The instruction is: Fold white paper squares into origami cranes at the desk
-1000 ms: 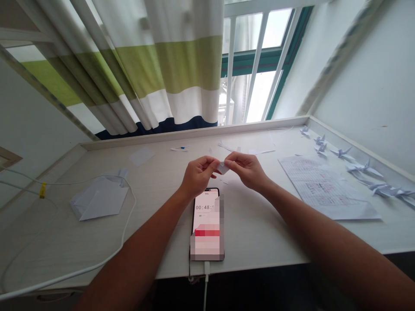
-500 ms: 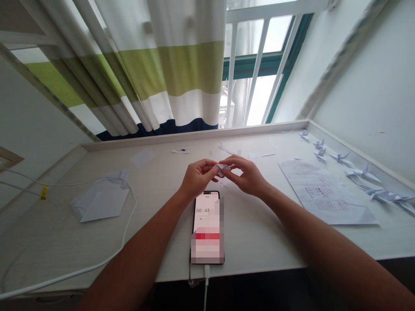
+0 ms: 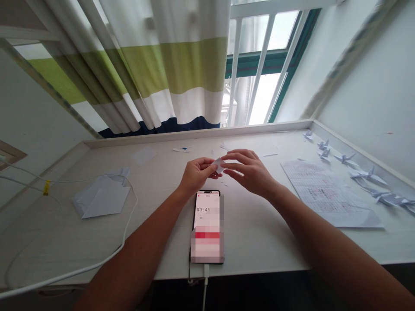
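My left hand [image 3: 196, 173] pinches a small folded piece of white paper [image 3: 218, 165] above the pale desk [image 3: 253, 229]. My right hand [image 3: 249, 169] is beside it with its fingers stretched out, the fingertips touching the paper's right side. Just below both hands a phone [image 3: 207, 226] lies flat on the desk showing a timer, with a cable plugged into its near end.
A printed sheet [image 3: 327, 192] lies at right, with several folded paper cranes [image 3: 368, 175] along the right wall. Folded white paper [image 3: 102, 198] and a looping white cable [image 3: 126, 224] lie at left. Paper scraps [image 3: 181, 149] sit near the windowsill, under a striped curtain [image 3: 168, 69].
My right hand's fingers have spread from a pinch to stretched out beside the paper. The left hand keeps its pinch. The view shifted slightly.
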The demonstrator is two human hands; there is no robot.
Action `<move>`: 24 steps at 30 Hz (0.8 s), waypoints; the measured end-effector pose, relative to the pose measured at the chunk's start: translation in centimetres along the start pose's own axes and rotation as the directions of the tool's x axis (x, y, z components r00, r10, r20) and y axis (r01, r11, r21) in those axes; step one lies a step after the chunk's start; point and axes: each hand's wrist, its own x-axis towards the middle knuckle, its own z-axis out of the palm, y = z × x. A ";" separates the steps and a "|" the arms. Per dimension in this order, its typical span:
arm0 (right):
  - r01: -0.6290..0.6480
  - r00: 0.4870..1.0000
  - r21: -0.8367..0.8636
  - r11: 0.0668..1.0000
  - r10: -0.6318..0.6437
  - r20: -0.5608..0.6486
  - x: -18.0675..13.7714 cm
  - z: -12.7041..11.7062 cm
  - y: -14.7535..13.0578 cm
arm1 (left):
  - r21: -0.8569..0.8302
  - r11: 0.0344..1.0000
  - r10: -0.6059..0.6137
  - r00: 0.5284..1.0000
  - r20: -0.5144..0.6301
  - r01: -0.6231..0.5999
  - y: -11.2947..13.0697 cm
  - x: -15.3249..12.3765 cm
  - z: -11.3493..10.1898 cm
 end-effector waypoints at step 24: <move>-0.142 0.981 0.319 0.937 0.175 -0.078 0.3 -0.4 -0.9 | -0.157 0.987 0.012 0.972 0.234 0.025 0.8 -0.4 -0.2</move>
